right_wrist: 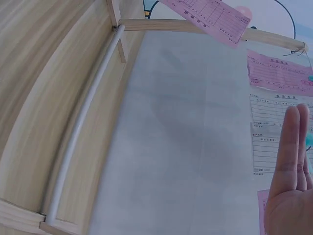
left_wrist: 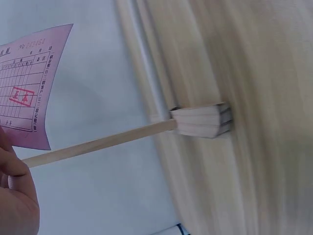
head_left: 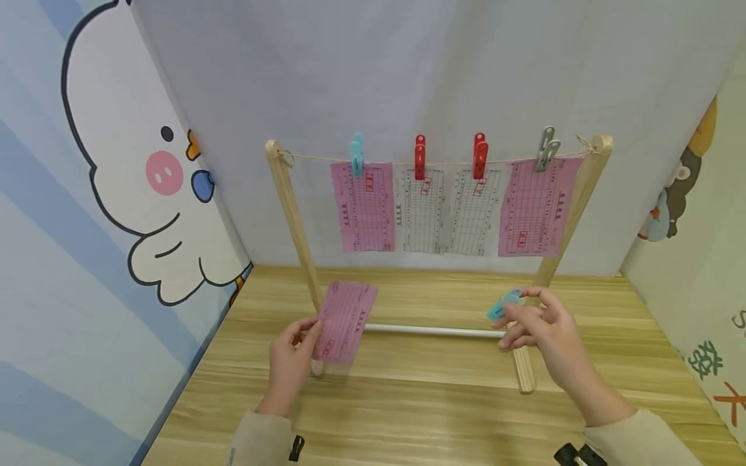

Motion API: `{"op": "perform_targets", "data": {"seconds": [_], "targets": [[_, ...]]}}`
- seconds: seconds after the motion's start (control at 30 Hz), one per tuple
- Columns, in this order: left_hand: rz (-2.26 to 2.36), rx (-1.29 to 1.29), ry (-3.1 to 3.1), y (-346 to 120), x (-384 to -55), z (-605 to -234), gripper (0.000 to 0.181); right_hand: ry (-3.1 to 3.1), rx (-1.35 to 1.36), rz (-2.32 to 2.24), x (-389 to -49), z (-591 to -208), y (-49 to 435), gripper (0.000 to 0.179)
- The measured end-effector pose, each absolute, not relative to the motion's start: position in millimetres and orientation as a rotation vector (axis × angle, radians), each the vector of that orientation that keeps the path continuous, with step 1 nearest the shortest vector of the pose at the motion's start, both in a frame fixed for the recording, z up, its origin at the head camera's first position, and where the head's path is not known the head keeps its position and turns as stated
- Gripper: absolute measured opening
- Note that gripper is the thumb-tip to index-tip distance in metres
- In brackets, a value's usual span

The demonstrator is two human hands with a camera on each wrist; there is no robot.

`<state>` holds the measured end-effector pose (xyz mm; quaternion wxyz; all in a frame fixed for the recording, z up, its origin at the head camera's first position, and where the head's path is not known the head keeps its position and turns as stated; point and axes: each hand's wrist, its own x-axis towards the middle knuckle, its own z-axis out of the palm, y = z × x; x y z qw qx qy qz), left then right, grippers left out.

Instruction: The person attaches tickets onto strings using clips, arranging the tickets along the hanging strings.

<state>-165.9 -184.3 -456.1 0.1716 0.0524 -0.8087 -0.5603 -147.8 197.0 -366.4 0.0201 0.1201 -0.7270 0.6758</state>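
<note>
My left hand (head_left: 294, 353) pinches a pink receipt slip (head_left: 346, 320) by its lower left edge, holding it above the table near the rack's left post. The slip also shows in the left wrist view, with a red stamp. On the right, my right hand (head_left: 544, 330) holds a light blue clothespin (head_left: 504, 304) between thumb and fingers, in front of the rack's right foot. Behind both hands a string (head_left: 454, 162) carries two pink slips (head_left: 364, 207) at its ends and two white slips (head_left: 419, 210) between them, each under a clip.
A wooden rack's left post (head_left: 294, 226) and right post (head_left: 574, 226) hold the string, with a white rod (head_left: 431, 331) joining them low down. The clips are a light blue one (head_left: 357, 155), two red ones (head_left: 420, 157) and a grey one (head_left: 546, 150). Behind hangs a pale cloth (head_left: 408, 71).
</note>
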Motion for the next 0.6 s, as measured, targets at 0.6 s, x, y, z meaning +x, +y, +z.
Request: {"op": "perform_targets", "data": {"seconds": [0.6], "targets": [[-1.724, 0.088, -2.104, -190, -183, -400, 0.026, -2.327, 0.690, 2.040, -186, -271, 150, 0.011]]}}
